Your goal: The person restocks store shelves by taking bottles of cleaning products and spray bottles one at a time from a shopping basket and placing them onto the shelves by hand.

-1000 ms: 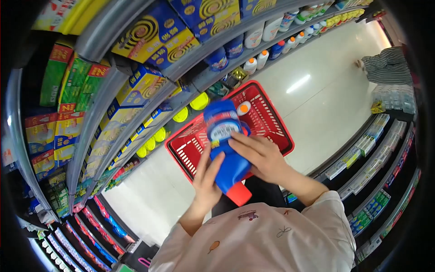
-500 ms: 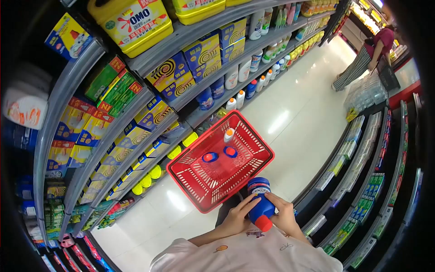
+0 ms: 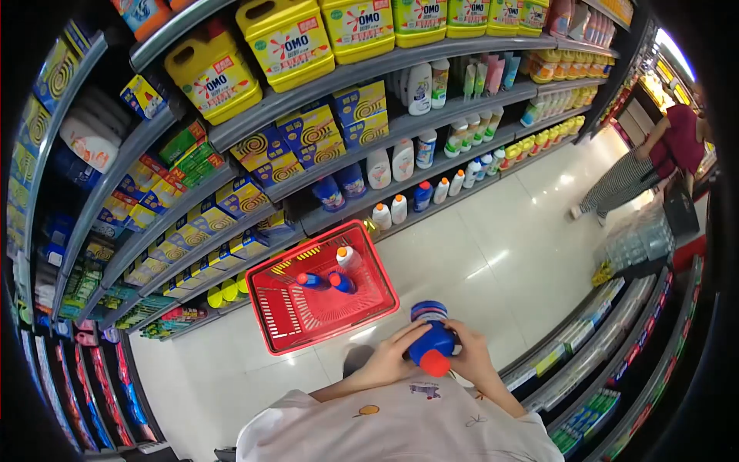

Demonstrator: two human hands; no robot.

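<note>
A blue bottle with a red cap (image 3: 433, 336) is held close to my chest, its cap toward me. My left hand (image 3: 396, 353) wraps its left side and my right hand (image 3: 471, 350) grips the right side. Ahead and to the left, a red basket (image 3: 383, 286) stands on the floor. Inside it are a white bottle with an orange cap (image 3: 348, 258) and two blue bottles with red caps, one on the left (image 3: 312, 281) and one beside it (image 3: 342, 282).
Shelves (image 3: 462, 115) with yellow OMO jugs (image 3: 289, 48), boxes and bottles run along the left and ahead. Another shelf rack (image 3: 608, 350) stands at the right. Another person (image 3: 677, 142) stands in the aisle at the upper right, by wrapped clear bottles (image 3: 635, 240).
The view has swung up toward the shelves, and the basket now appears farther left. The blue bottle, earlier held over the basket, is near my chest. The other person shows more fully.
</note>
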